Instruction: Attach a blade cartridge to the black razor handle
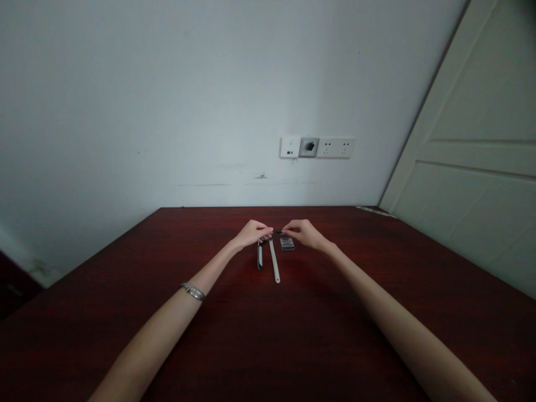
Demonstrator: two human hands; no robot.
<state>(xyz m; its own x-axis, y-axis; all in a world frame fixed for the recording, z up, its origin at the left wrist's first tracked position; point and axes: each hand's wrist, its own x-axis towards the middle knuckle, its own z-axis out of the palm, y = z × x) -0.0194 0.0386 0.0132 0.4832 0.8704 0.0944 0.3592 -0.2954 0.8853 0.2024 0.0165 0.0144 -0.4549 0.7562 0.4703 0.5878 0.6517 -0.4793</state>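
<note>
Left grip (253, 233) is pinching the light, limp strap (260, 258) by its end while right grip (305, 233) is nipping a tiny, probably slippery pin (278, 231) over the table (209, 335).

2 hands, left hand (253, 233) and right hand (305, 232); 2 straps, 1 dark strap (260, 257) and 1 white strap (274, 261); 1 small clear case (287, 243); 1 bracelet (193, 291); 1 surface (335, 312).

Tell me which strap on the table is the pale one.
The pale strap is the longer one, lying right of the dark strap and nearer the small grey box.
</note>
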